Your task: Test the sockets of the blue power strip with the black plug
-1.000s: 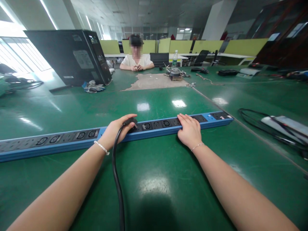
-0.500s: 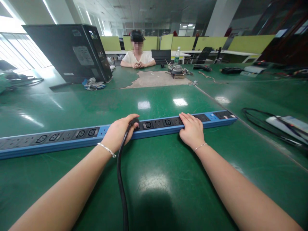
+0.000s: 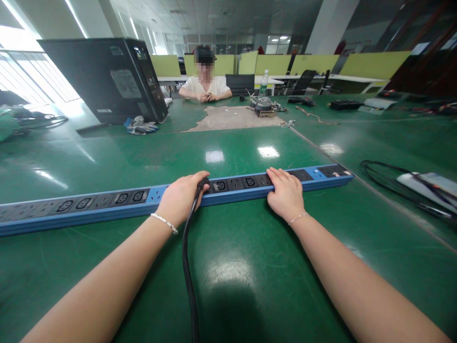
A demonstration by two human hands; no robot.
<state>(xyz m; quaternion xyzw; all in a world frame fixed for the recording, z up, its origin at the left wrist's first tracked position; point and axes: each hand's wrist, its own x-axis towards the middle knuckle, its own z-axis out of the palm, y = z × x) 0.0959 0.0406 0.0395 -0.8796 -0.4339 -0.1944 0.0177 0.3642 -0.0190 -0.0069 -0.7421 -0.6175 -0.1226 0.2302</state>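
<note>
A long blue power strip (image 3: 235,196) with black and blue sockets lies across the green table. My left hand (image 3: 181,197) is closed round a black plug (image 3: 203,182) over the strip's middle; whether the plug sits in a socket is hidden by my fingers. From the plug a thick black cable (image 3: 189,267) runs down toward me. Further right, my right hand (image 3: 285,193) grips the strip, with its fingers over the top face and its thumb on the near side.
Across the green table (image 3: 160,157) sits a person (image 3: 205,88). A black computer case (image 3: 103,78) stands back left, with gloves (image 3: 140,125) beside it. A bottle (image 3: 263,83) and a metal device (image 3: 263,105) are at the back. Cables and a white object (image 3: 428,188) lie right.
My left hand and the plug have shifted slightly right, and the plug is tilted differently. The cable has swung right. My right hand keeps its hold on the strip.
</note>
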